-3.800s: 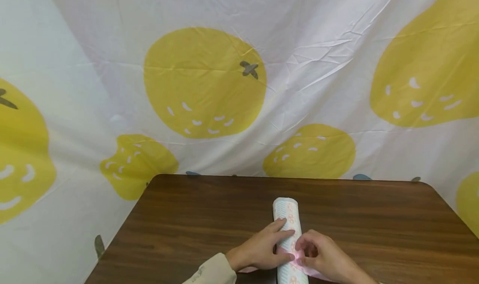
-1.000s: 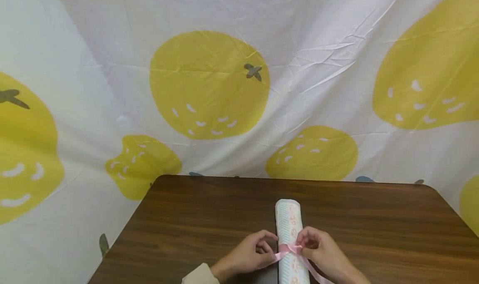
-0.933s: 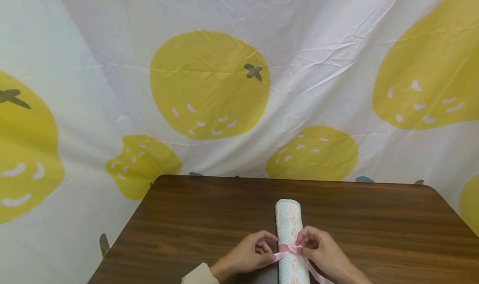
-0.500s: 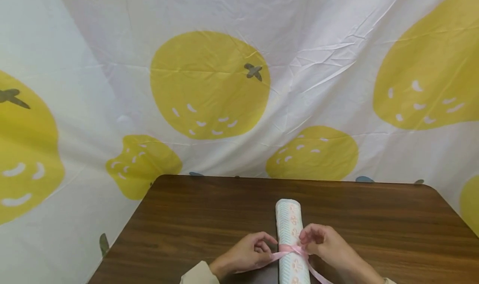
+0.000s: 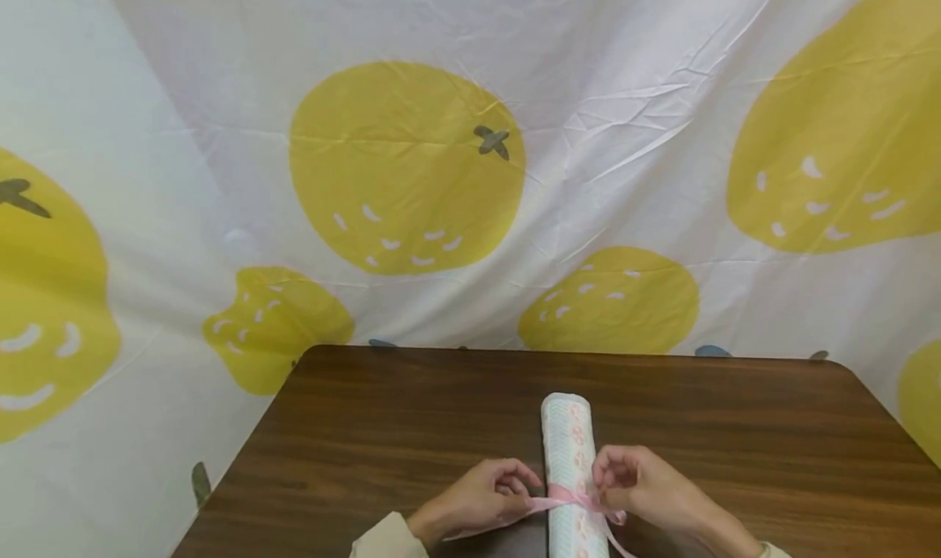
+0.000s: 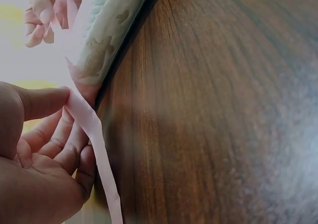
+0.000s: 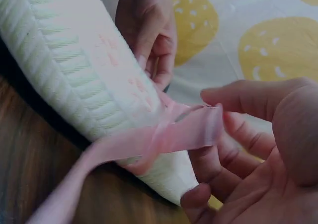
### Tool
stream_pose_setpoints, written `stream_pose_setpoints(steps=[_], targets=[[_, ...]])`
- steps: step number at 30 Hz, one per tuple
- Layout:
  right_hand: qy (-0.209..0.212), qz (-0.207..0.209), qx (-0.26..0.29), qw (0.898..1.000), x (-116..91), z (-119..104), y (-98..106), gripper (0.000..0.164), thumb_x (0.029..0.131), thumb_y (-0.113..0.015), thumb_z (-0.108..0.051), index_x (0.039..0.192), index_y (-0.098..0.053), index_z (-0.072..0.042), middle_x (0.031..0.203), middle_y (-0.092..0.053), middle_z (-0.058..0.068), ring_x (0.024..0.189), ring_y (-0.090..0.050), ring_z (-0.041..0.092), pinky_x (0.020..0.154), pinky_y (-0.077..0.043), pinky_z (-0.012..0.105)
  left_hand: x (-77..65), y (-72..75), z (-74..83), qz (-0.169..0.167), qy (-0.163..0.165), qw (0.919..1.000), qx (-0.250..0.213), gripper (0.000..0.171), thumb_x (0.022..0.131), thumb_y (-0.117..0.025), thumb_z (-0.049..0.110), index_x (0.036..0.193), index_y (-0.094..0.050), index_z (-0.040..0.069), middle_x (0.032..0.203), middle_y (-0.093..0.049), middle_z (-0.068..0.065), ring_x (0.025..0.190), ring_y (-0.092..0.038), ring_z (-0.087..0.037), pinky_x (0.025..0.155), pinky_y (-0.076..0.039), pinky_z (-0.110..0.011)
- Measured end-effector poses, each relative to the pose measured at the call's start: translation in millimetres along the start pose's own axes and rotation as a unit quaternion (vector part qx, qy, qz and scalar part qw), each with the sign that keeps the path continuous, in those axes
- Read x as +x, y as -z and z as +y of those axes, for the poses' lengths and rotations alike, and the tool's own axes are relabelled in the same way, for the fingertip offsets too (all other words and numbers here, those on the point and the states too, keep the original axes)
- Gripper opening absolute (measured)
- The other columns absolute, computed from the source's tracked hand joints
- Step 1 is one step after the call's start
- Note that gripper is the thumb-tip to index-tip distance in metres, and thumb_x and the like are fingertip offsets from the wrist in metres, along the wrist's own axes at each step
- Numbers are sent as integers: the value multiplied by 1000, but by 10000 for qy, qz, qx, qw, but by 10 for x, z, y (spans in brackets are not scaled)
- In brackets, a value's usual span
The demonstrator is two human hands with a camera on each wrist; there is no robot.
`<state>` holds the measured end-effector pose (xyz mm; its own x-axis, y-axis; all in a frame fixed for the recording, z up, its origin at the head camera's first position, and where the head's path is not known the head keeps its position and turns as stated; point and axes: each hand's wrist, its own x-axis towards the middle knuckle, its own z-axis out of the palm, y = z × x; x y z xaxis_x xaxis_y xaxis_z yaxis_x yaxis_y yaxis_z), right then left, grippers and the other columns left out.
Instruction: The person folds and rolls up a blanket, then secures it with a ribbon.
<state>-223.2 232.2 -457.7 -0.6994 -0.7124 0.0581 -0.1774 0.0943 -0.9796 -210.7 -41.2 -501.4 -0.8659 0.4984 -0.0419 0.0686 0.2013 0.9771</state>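
A long white roll (image 5: pixel 566 435) with a pale green zigzag band and pink paw prints lies lengthwise on the table. Round its middle runs a pink ribbon (image 5: pixel 561 494), which crosses over itself on top. My left hand (image 5: pixel 485 494), left of the roll, pinches one ribbon tail between thumb and fingers; the loose end trails down in the left wrist view. To the right, my right hand (image 5: pixel 643 486) holds a small folded loop of the ribbon (image 7: pixel 201 127) between thumb and fingers, close beside the crossing. Another tail hangs down the roll's right side.
The dark wood-grain table (image 5: pixel 412 411) has rounded far corners. Behind and to the left of it hangs a white cloth (image 5: pixel 588 68) printed with large yellow fruit.
Earlier the left hand lay over the roll; it now holds a tail at the left. A small loop has appeared right of the crossing, and the right hand has shifted slightly right.
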Motion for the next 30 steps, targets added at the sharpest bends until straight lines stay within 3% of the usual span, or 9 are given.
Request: stream_pose_setpoints(steps=[4,8,14,17,20,22,25,27,30], targets=[[1,-214,-120,9997,3,-27,15,10,83,-61,7,90,-55,11,63,-54,0,57,-52,2,50,-43,20,-3,-2,-3,11,-43,10000,-31,18,86,-66,-3,104,-67,-4,78,-62,4,66,-53,-3,58,-41,-14],[106,-337,-222,9991,-5,-49,30,9,84,-61,7,88,-53,9,64,-55,-1,60,-52,1,54,-46,20,-4,-3,-10,0,-87,9999,-101,17,86,-67,-3,103,-67,-5,78,-61,4,66,-53,-2,59,-41,-14],[456,-511,422,9968,-19,-58,49,15,90,-57,8,96,-44,12,74,-57,2,69,-60,7,64,-55,29,-1,2,19,0,-4,10000,-71,15,87,-66,-3,102,-67,-5,79,-61,2,66,-53,-4,58,-41,-15],[441,-570,726,9948,-30,-69,60,17,88,-53,12,101,-42,14,69,-50,15,62,-56,8,48,-44,32,1,1,20,29,11,10000,-8,14,87,-65,-4,101,-68,-5,80,-61,-1,66,-52,-5,58,-41,-15],[541,-699,977,9913,-31,-63,89,18,87,-51,14,100,-40,17,67,-41,22,59,-48,9,45,-30,38,-1,-1,17,43,2,10000,-35,14,87,-65,-4,101,-68,-6,80,-61,-2,66,-52,-5,58,-40,-15],[633,-717,1074,9896,-36,-65,110,16,88,-51,13,98,-40,15,66,-44,14,62,-49,8,47,-33,34,-3,-3,13,45,-6,10000,-87,15,87,-64,-5,101,-67,-6,79,-60,-2,65,-52,-5,58,-40,-15],[816,-674,1171,9875,-37,-76,131,11,90,-51,14,97,-42,11,75,-56,2,73,-59,8,59,-49,27,-7,-3,16,29,13,9997,-224,16,87,-63,-5,102,-67,-7,78,-60,-1,66,-52,-6,57,-41,-15],[899,-549,1042,9890,-43,-98,145,11,91,-51,13,99,-43,11,82,-62,1,77,-64,10,69,-56,27,-8,-3,15,43,59,9996,-272,16,87,-62,-4,102,-67,-6,77,-61,-1,66,-53,-6,57,-41,-15],[1017,-452,816,9904,-49,-129,170,13,92,-50,13,104,-45,13,85,-65,3,70,-65,10,63,-57,31,-4,1,13,112,124,9997,-178,18,87,-61,-1,102,-70,-3,76,-64,-4,66,-54,-8,57,-41,-16]])
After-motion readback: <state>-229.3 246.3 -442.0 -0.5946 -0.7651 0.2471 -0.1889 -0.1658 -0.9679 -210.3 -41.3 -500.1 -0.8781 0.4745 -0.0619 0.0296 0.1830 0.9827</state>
